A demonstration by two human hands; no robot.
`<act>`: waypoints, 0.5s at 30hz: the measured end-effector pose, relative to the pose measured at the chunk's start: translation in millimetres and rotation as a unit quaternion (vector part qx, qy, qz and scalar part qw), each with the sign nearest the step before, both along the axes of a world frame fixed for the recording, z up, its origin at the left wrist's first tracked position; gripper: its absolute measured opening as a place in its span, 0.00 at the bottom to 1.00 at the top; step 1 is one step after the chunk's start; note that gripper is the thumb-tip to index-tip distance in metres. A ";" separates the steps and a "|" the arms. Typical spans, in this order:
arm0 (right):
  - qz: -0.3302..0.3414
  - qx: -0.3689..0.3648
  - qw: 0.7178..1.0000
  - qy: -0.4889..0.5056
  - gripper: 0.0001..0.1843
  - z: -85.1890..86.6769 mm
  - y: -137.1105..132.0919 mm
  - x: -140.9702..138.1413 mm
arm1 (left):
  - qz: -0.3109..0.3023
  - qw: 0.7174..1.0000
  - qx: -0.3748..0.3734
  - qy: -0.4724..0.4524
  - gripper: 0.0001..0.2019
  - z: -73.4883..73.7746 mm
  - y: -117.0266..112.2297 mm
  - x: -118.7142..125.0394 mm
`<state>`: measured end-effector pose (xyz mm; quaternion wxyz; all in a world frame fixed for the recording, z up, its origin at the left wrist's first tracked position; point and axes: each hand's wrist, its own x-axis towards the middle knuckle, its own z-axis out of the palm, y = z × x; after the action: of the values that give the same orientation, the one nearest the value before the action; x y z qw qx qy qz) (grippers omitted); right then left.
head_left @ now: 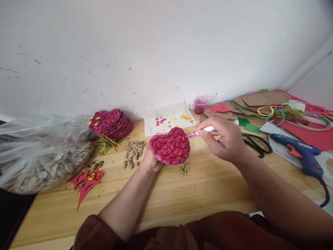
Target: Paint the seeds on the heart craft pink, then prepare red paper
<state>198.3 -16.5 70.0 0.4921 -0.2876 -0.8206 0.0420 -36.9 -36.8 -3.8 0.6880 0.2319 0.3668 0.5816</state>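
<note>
My left hand [153,160] supports a heart-like craft piece [170,147] from below and behind, its fingers mostly hidden. The piece has a red base covered with raised magenta bumps, and green twisted stems [184,168] show just below it. In my right hand [222,139] a white-handled paintbrush [205,130] is pinched between thumb and fingers. Its pink-stained tip meets the right edge of the craft piece. Behind the piece lies a white paper [151,116] with small red and yellow stars. A clear cup [200,105] of magenta paint stands against the wall.
At left are a plastic bag of shells [54,170], stacked magenta pieces [114,123], loose peanut shells [134,151] and red paper scraps [87,182]. At right lie black scissors [260,147], a blue glue gun [299,149], cardboard shapes [249,100] and green paper [252,128].
</note>
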 end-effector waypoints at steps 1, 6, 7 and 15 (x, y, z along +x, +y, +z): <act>0.000 -0.002 1.000 -0.001 0.05 0.4 -0.1 0.3 | 0.010 1.000 0.000 0.000 0.17 -0.5 -0.1 -0.1; -0.025 0.001 1.000 0.012 0.03 -3.5 1.3 2.5 | 0.018 1.000 0.016 -0.008 0.16 2.7 1.3 1.2; -0.032 0.005 0.999 0.021 0.03 -5.1 1.6 2.9 | 0.020 1.000 0.017 -0.010 0.16 3.8 1.6 1.5; -0.088 0.024 0.992 0.083 0.04 -14.9 2.0 3.2 | 0.022 0.999 0.008 -0.029 0.16 2.1 1.9 3.3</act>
<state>201.5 -14.5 55.1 0.5671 -0.3421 -0.7493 0.0030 -33.5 -34.9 -1.7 0.6833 0.2119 0.3475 0.6061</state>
